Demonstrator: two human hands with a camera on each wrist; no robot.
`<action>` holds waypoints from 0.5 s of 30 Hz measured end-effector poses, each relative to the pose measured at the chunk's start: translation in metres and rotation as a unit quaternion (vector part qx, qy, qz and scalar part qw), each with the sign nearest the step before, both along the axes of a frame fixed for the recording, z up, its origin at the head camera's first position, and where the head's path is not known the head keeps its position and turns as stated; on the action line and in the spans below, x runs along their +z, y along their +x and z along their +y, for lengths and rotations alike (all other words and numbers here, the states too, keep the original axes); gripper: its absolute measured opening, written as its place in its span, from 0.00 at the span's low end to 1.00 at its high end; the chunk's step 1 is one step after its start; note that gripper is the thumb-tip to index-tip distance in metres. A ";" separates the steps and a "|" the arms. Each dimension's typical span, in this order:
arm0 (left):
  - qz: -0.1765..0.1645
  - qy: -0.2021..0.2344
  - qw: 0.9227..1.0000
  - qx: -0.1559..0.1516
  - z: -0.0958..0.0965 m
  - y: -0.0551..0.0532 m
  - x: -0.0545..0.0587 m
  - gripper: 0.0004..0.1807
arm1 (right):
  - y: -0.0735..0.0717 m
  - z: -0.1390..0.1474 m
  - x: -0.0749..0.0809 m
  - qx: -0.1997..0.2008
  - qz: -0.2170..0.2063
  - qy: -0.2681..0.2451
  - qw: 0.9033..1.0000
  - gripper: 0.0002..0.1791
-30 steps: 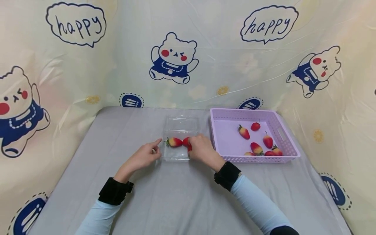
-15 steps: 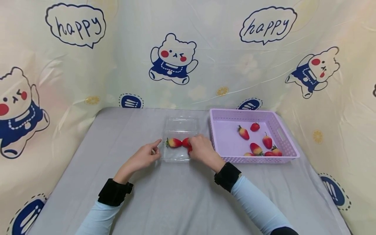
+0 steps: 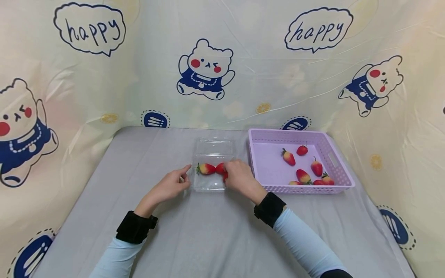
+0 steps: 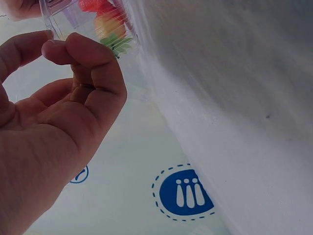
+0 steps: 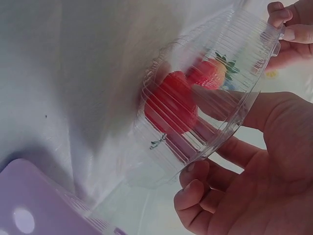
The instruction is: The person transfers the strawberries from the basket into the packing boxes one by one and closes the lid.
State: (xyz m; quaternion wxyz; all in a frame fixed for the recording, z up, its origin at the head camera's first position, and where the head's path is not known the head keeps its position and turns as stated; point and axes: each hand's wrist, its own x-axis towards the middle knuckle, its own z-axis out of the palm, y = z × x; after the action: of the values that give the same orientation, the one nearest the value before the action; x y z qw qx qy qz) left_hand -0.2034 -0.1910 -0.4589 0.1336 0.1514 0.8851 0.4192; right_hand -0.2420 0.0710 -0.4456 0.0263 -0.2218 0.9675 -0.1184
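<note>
A clear plastic clamshell box (image 3: 208,183) stands on the cloth with its lid (image 3: 215,146) raised at the back. A red and yellow strawberry (image 3: 206,168) with green leaves lies inside it. My right hand (image 3: 240,177) reaches over the box's right side and grips another red strawberry (image 5: 171,104), seen through the clear wall in the right wrist view, partly hidden by the fingers. At the box's left edge is my left hand (image 3: 175,181); its thumb and forefinger pinch the rim, and its other fingers are curled.
Right of the box is a lilac plastic basket (image 3: 271,154) with several loose strawberries (image 3: 303,175), close to my right wrist. Grey cloth (image 3: 194,239) covers the table. A printed curtain (image 3: 257,77) hangs behind it and at both sides.
My right hand has shifted very slightly within the box. My left hand, the box and the basket stay in place.
</note>
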 end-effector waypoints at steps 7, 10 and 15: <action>0.001 0.004 1.000 0.000 -0.001 -0.001 -0.001 0.37 | -0.001 -0.001 0.000 -0.002 -0.003 0.000 1.000 0.07; 0.005 0.006 1.000 -0.002 -0.001 -0.001 -0.001 0.37 | -0.001 -0.001 0.000 -0.004 -0.004 -0.001 1.000 0.07; 0.003 0.006 1.000 -0.002 -0.001 0.000 0.000 0.37 | -0.002 -0.001 -0.001 -0.006 -0.004 0.001 1.000 0.07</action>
State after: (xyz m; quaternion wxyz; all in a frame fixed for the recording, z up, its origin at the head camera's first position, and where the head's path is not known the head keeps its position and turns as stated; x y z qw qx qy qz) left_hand -0.2039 -0.1920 -0.4594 0.1307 0.1557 0.8825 0.4241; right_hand -0.2443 0.0702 -0.4471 0.0300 -0.2158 0.9688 -0.1180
